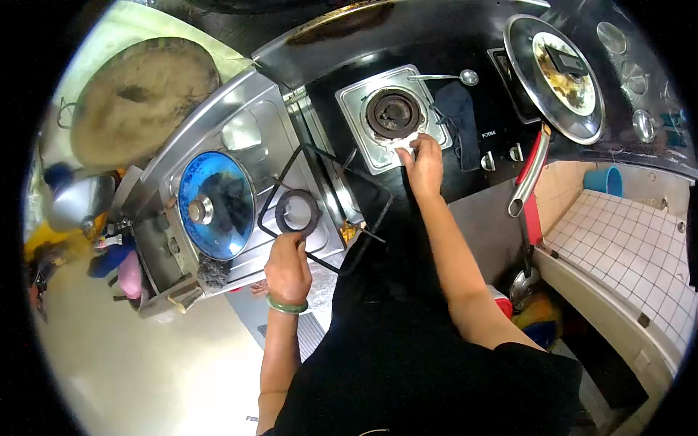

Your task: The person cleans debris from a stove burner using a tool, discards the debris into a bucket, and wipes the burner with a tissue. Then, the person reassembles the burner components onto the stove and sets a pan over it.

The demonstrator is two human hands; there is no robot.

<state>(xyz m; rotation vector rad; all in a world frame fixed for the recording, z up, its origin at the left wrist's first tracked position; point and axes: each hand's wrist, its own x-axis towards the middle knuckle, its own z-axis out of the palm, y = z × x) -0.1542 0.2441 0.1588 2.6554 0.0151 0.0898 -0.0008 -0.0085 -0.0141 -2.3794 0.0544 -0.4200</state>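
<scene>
My left hand (289, 269), with a green bangle at its wrist, is closed on a black metal pan support (379, 216) held over the sink side. A dark ring (281, 218) shows inside the frame against my fingertips; whether I grip it too, I cannot tell. My right hand (425, 166) pinches a small white wipe (412, 143) against the front edge of the steel hob plate (354, 110). Behind it sits the round, blackened burner (393, 112). A dark cloth (458, 123) lies right of the plate, with a metal ladle (469, 77) behind it.
A blue-tinted glass lid (227, 221) lies on the steel sink top at left. At right, a pan with a glass lid (590, 116) stands on the hob, its red handle (534, 156) jutting over the front edge. A round wooden board (145, 102) stands far left.
</scene>
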